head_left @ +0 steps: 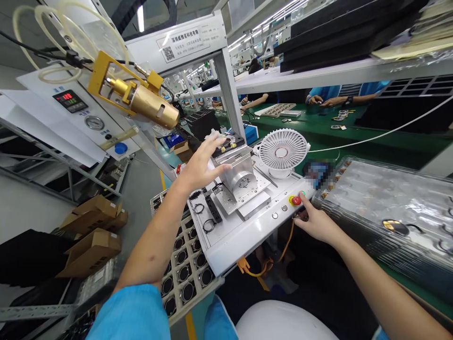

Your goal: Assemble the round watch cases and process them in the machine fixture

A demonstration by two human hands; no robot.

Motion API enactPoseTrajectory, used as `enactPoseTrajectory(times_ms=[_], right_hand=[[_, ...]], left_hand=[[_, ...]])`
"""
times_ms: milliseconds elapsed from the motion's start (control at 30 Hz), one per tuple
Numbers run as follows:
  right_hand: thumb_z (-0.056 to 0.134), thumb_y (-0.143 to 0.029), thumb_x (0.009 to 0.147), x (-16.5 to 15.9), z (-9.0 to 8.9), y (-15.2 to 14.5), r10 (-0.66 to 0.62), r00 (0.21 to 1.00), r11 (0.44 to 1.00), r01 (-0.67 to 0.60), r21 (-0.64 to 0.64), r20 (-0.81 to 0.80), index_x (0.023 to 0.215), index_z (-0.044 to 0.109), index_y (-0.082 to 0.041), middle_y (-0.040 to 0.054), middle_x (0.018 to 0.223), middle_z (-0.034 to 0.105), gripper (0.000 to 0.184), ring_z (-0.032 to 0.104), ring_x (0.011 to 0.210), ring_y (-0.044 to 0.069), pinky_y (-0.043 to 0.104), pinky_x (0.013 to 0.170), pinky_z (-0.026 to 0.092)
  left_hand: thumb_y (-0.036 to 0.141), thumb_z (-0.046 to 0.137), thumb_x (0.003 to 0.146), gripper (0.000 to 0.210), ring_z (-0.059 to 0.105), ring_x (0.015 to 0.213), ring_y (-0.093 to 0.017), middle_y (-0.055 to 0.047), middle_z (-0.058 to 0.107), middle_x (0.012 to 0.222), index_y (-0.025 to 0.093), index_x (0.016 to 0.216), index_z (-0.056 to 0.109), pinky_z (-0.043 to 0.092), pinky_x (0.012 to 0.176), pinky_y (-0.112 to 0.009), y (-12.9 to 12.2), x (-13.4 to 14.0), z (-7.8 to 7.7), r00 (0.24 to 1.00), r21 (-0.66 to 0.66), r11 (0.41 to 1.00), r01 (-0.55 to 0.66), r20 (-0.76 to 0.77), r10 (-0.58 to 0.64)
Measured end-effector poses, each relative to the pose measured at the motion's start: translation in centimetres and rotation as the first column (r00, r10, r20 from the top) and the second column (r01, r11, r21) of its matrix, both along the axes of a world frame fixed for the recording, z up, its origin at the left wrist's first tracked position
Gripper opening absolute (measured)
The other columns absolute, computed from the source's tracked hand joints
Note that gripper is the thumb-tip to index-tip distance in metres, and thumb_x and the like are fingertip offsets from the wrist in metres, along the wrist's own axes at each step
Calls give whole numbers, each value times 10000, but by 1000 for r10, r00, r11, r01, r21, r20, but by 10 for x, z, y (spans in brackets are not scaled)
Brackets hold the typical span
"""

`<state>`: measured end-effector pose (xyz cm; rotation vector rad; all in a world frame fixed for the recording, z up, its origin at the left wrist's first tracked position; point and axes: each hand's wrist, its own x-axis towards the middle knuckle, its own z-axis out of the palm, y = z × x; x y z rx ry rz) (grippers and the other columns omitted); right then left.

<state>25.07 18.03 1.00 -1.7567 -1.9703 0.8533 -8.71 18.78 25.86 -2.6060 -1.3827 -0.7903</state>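
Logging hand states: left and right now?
Left hand: open, spread at the metal fixture; contact unclear.
Right hand: partly open, finger at the green-lit button beside the emergency stop; nothing visibly held.

Tube lights point(140, 19) glow overhead along the workshop, a white shelf point(329, 73) runs above a long green bench point(375, 137) at right, and at left a metal rack point(38, 311) and open cartons point(92, 252) stand near a pale wall point(14, 203) and grey floor point(139, 189) with a yellow line point(163, 180).
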Motion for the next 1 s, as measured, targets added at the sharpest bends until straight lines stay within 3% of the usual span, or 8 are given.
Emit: enactPoseTrajectory(times_ms=[133,233,367,500,600,733,833,1000], right_hand=[[642,-334,863,-2,-2,-2,10,1000,1000,-11,19,14,1662,207,-115,105,1041,748,935,730,961,320,396,880,531],[661,-312,859,2,0,3,2,1000,999,-2,33,-18,1653,191,-77,119,1045,742,953,728,929,304,380,851,537],[690,-268,837,9,4,-11,14,998,999,-12,41,-58,1581,372,-113,101,998,744,824,719,834,268,386,828,551],[820,-379,801,-2,-5,-71,170,863,985,-163,57,-475,1383,576,-206,73,1068,747,655,716,878,227,373,859,579],[923,-560,699,-24,-17,-118,210,717,978,-168,127,-665,1306,634,-234,73,1088,735,747,708,992,241,380,912,574],[893,-698,644,-39,-23,-144,164,705,976,-16,216,-690,1183,695,-224,73,1007,699,744,701,920,235,356,806,582],[897,-685,653,-35,-18,-145,163,724,964,30,266,-671,1103,707,-214,70,976,680,678,684,873,224,344,760,580],[886,-605,736,-24,-6,-148,241,770,934,-19,357,-590,1130,705,-232,68,956,672,572,645,830,222,367,737,576]], left_hand=[[627,660,905,611,525,1438,-332,-128,587,1514,265,1392,586,395,1211,-594,-57,6,-50,961,222,971,86,239,-140],[483,713,922,408,686,1232,-284,-112,729,1281,250,1255,678,551,1088,-516,-104,26,-116,862,72,974,216,455,-225],[347,730,928,262,724,1159,-275,-136,761,1212,217,1156,731,574,1052,-461,-152,62,-208,736,-405,887,222,667,120],[424,699,950,361,726,1187,-282,-158,756,1254,207,1238,684,544,1096,-484,-180,91,-265,403,-640,654,403,766,501],[449,802,864,521,727,1184,-300,-173,736,1295,215,1304,651,543,1089,-489,-185,105,-281,198,-559,563,609,795,574],[401,909,755,541,763,1085,-283,-132,773,1209,232,1228,709,586,1004,-436,-174,120,-285,38,-426,517,742,797,602],[335,969,669,535,780,1016,-261,-103,792,1158,233,1148,753,598,976,-412,-164,127,-283,2,-402,500,767,781,625],[231,1008,572,545,797,938,-283,-105,767,1211,215,1072,789,634,904,-441,-158,128,-281,54,-414,484,771,799,599]])
